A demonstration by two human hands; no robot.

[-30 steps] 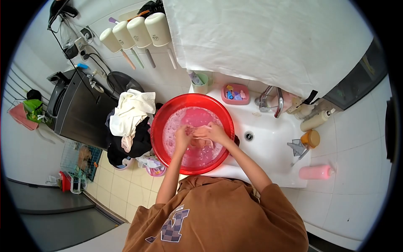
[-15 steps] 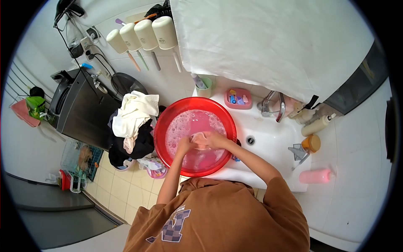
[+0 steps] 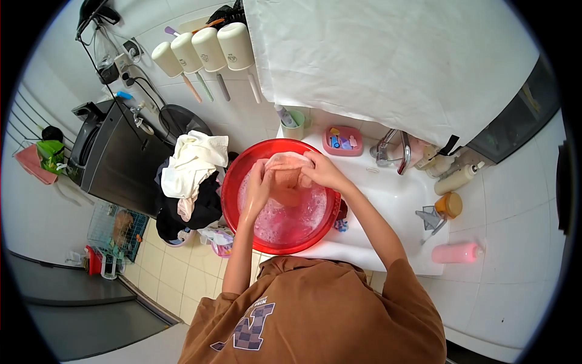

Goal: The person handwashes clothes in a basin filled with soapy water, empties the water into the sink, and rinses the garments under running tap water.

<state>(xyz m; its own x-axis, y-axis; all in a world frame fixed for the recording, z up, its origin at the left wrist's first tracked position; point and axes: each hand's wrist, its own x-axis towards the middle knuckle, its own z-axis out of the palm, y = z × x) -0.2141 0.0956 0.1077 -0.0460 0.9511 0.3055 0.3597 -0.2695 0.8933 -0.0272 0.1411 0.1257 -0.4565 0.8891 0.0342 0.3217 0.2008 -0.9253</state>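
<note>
A pink cloth (image 3: 287,172) hangs spread between my hands over a red basin (image 3: 233,227), its lower part hanging down toward the soapy water (image 3: 285,224). My left hand (image 3: 259,182) grips its left edge, fingers closed on the fabric. At the opposite upper corner, my right hand (image 3: 324,173) pinches the cloth near the basin's right side. Foam floats on the pinkish water below.
The basin rests partly over a white sink (image 3: 394,200) with a faucet (image 3: 400,151). Left of it is a pile of clothes (image 3: 194,170). A pink soap box (image 3: 342,141), a green cup (image 3: 293,126) and a pink bottle (image 3: 454,253) stand around the sink.
Both hands have risen from the water toward the far side of the basin, bringing the pink cloth up and spreading it. The clothes pile and sink items stay in place.
</note>
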